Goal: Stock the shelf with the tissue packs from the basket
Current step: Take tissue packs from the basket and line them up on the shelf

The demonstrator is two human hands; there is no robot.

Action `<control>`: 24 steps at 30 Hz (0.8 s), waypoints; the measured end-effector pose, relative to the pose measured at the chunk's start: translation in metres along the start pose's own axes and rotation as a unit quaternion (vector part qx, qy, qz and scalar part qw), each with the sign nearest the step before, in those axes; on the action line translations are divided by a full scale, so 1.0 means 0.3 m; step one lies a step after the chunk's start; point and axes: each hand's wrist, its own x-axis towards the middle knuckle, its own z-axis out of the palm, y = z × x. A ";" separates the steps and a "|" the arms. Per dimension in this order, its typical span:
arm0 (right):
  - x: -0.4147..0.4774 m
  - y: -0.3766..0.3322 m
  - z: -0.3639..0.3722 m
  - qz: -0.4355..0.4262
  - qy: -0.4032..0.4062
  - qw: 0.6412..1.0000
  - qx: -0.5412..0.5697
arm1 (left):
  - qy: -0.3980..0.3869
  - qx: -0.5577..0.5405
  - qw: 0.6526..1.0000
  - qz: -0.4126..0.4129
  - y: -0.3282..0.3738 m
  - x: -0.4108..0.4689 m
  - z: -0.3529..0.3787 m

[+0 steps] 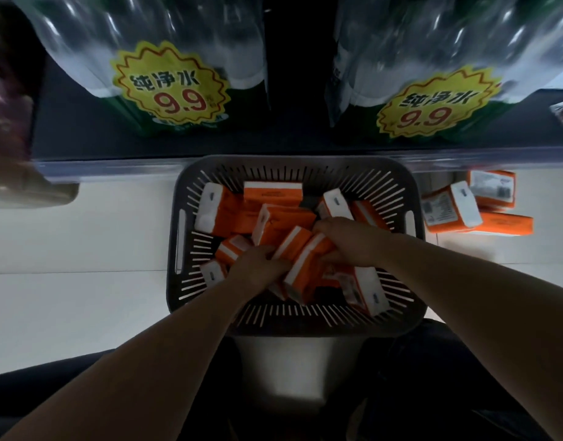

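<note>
A person reaches both bare arms down into a grey slatted basket (292,161) that sits on a pale tiled floor (67,249), just in front of a dark shelf (83,132). Orange-and-white tissue packs (275,195) lie jumbled inside the basket, some flat, some on end. The left hand (261,265) and the right hand (350,240) meet near the basket's middle, the fingers of each curled tightly round the tilted packs (308,254) bunched between them. The fingertips are mostly hidden among the wrappers. Three loose packs (451,210) lie on the floor to the right of the basket, close under the shelf's front edge. On the shelf, at the far side of the scene, stand two shrink-wrapped bundles of water bottles (184,43), each bearing a yellow starburst price sticker (170,87) marked 9.9.
</note>
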 end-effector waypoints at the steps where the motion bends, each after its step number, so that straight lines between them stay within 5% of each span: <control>1: -0.011 -0.005 -0.011 0.005 0.005 0.999 0.034 | 0.008 -0.017 1.000 -0.003 0.005 0.000 -0.015; 6: -0.050 -0.042 -0.059 0.073 0.026 0.986 0.147 | 0.068 -0.124 0.989 -0.037 0.038 -0.012 -0.094; 14: -0.120 -0.122 -0.139 0.115 0.065 0.953 0.273 | 0.042 -0.288 0.957 -0.015 0.100 -0.097 -0.176; 24: -0.201 -0.207 -0.228 0.135 0.140 0.921 0.339 | 0.013 -0.298 0.953 0.049 0.201 -0.210 -0.215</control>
